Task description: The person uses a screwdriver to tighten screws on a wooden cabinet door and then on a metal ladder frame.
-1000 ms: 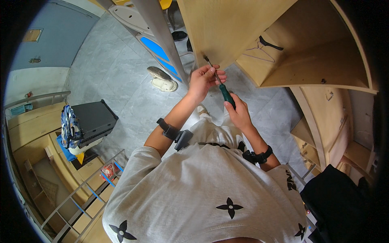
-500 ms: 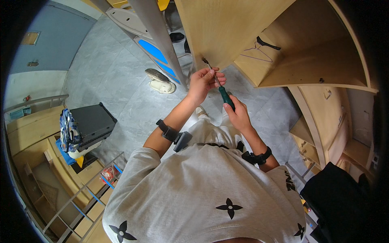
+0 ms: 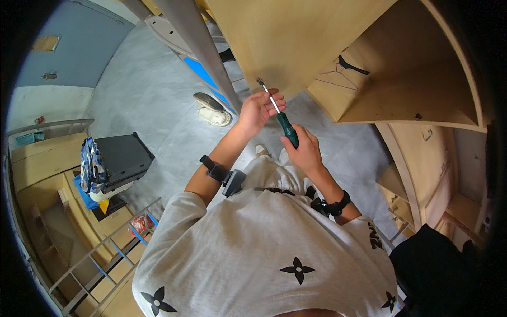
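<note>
A screwdriver (image 3: 287,128) with a dark green handle and a bare metal shaft slants up and to the left. My right hand (image 3: 305,149) is closed around its handle. My left hand (image 3: 255,112) steadies the shaft loosely between thumb and fingers, the fingertips showing beyond it. At the tip is a small dark metal fitting (image 3: 260,81) by the lower edge of a light wooden panel (image 3: 296,42). Whether the tip sits in a screw is too small to tell.
An open wooden cabinet (image 3: 412,90) at the right holds a black clothes hanger (image 3: 353,65) and a wire one. A grey metal post (image 3: 198,42) stands left of the panel. Pale shoes (image 3: 213,115) lie on the grey floor. Farther left is a dark case (image 3: 124,161).
My hands and the screwdriver have shifted slightly to the left. My left thumb has moved off the front of the shaft, so more of the metal shows.
</note>
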Motion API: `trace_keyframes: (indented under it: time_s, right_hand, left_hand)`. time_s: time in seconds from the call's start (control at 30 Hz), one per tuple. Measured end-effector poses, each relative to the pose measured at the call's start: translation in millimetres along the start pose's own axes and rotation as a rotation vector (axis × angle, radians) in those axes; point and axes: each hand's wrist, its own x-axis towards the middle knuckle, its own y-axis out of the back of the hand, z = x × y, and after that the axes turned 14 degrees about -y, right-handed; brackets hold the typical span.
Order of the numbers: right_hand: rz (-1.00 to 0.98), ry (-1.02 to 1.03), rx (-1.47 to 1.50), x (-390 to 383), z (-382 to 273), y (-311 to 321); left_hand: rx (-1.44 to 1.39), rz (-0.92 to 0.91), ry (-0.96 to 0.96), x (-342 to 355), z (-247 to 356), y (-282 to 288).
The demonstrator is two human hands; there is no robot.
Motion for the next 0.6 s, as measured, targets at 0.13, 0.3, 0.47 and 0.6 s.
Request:
trace_keyframes:
  time_s: [0.13,0.3,0.47,0.6]
  right_hand:
    - [-0.001,0.0,0.045,17.2,-11.8,-2.3]
    - [0.031,-0.098,0.032,12.8,-3.8,-18.6]
    - [0.08,-0.193,0.106,0.4,-5.5,-40.4]
    - [0.137,-0.276,0.125,-16.5,-4.9,-52.7]
  left_hand:
    - [0.027,-0.03,-0.027,16.1,13.3,1.2]
    - [0.066,-0.129,0.062,24.3,17.0,10.4]
    - [0.144,-0.144,0.05,36.1,21.2,28.8]
    - [0.205,-0.201,0.032,43.6,25.5,30.5]
